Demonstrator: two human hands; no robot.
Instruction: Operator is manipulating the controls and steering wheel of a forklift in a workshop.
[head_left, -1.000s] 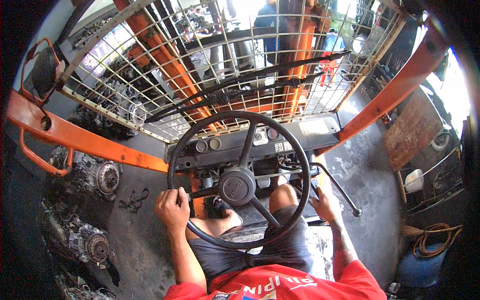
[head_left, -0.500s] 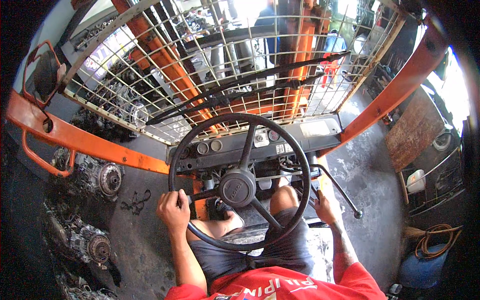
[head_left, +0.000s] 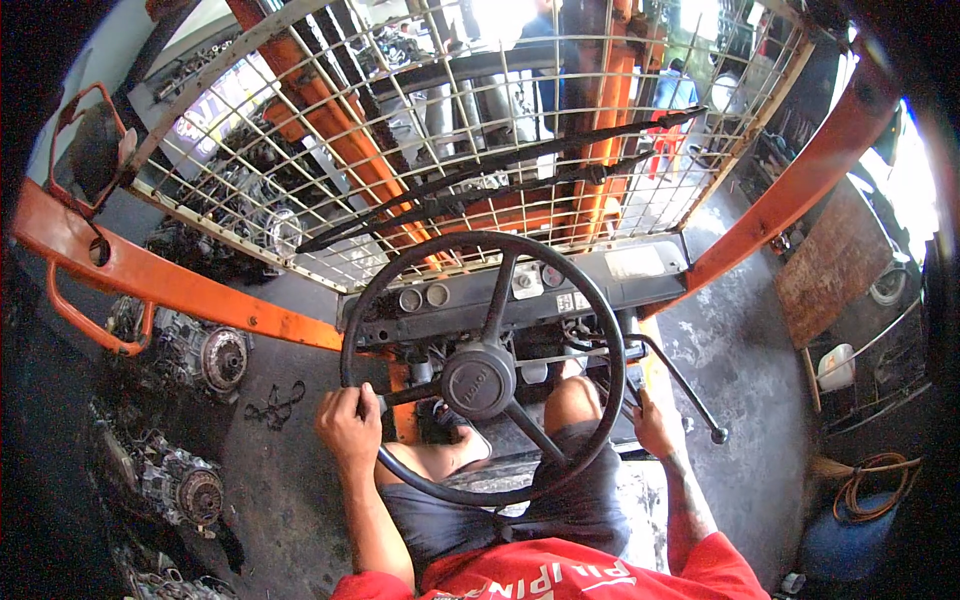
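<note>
A black steering wheel (head_left: pixel 572 262) stands in front of me, with a round hub in its middle. At the left of its rim my left hand (head_left: pixel 349 428) is closed around a knob, most of which the fingers cover. To the right of the wheel my right hand (head_left: pixel 659 424) is wrapped round a lever, largely hidden in the grip. Close by, a long bent black lever (head_left: pixel 684 389) ends in a ball knob. Behind the wheel lies a dark dashboard (head_left: pixel 470 308) with round gauges (head_left: pixel 437 294).
A wire mesh guard (head_left: pixel 330 180) and orange mast rails (head_left: pixel 350 140) rise ahead. Orange frame bars (head_left: pixel 230 308) flank me. Greasy engine parts (head_left: pixel 190 485) lie on the floor at left. A blue drum (head_left: pixel 850 535) and a board (head_left: pixel 835 265) are at right. A person (head_left: pixel 674 90) sits beyond the mesh.
The whole view has shifted very slightly. Both hands keep their places, the left at the wheel's rim and the right on the lever.
</note>
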